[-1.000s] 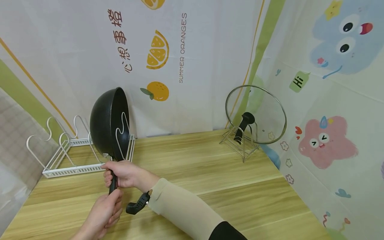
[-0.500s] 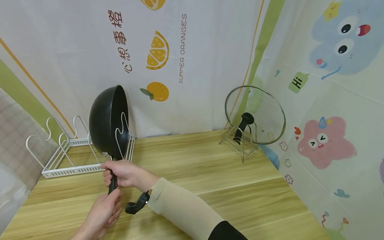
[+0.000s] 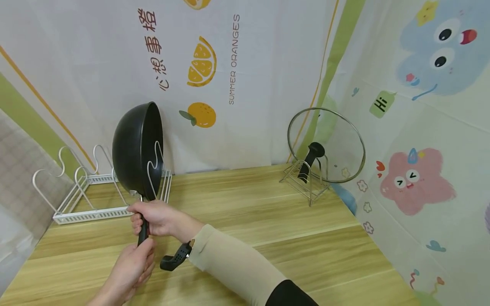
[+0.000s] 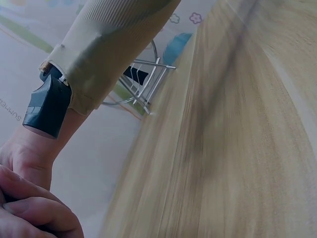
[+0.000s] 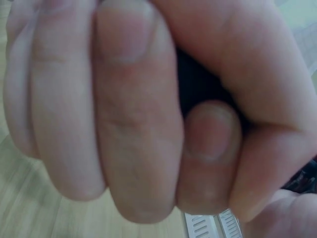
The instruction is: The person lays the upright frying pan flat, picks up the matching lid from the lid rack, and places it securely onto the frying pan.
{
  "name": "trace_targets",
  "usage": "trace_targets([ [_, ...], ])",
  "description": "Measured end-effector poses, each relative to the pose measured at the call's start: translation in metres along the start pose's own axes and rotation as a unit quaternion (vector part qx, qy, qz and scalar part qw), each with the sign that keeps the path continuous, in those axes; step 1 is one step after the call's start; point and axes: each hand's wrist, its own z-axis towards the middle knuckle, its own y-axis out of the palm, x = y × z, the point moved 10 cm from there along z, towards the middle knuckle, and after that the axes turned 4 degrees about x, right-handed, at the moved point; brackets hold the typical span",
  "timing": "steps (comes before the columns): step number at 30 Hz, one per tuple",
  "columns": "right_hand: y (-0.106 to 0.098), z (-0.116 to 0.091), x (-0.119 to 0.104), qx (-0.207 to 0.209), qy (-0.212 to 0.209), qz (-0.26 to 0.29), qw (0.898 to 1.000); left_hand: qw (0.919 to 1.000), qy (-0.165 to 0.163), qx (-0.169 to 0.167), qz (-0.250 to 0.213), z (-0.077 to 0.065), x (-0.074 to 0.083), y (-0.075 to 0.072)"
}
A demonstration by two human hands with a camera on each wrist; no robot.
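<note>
From the head view, a black pan (image 3: 132, 151) is tipped on its side at the left, within the white wire rack (image 3: 92, 216), one wire loop crossing in front of its open face. Its black handle (image 3: 143, 231) points toward the person. The right hand (image 3: 155, 219) is closed round the handle near the pan, and the left hand (image 3: 132, 267) grips the end just below it. A glass lid (image 3: 338, 144) leans upright in a small wire stand (image 3: 311, 189) across the wooden table (image 3: 237, 202).

From the left wrist, bent fingers (image 4: 42, 213) fill the lower-left corner; above them come the right wrist, a black device (image 4: 48, 109) and a beige sleeve (image 4: 101, 59). The wire stand shows beyond.

From the right wrist, curled fingers (image 5: 138, 129) crowd the view round something dark; it is too close for me to say which hand they belong to. A strip of the rack shows below.
</note>
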Motion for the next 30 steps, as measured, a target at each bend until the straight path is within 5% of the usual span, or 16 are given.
trace_targets([
  [30, 0.011, -0.013, -0.019, 0.000, -0.032, -0.026, 0.999, 0.9982, 0.045, 0.039, -0.011, -0.004, 0.015, -0.004],
])
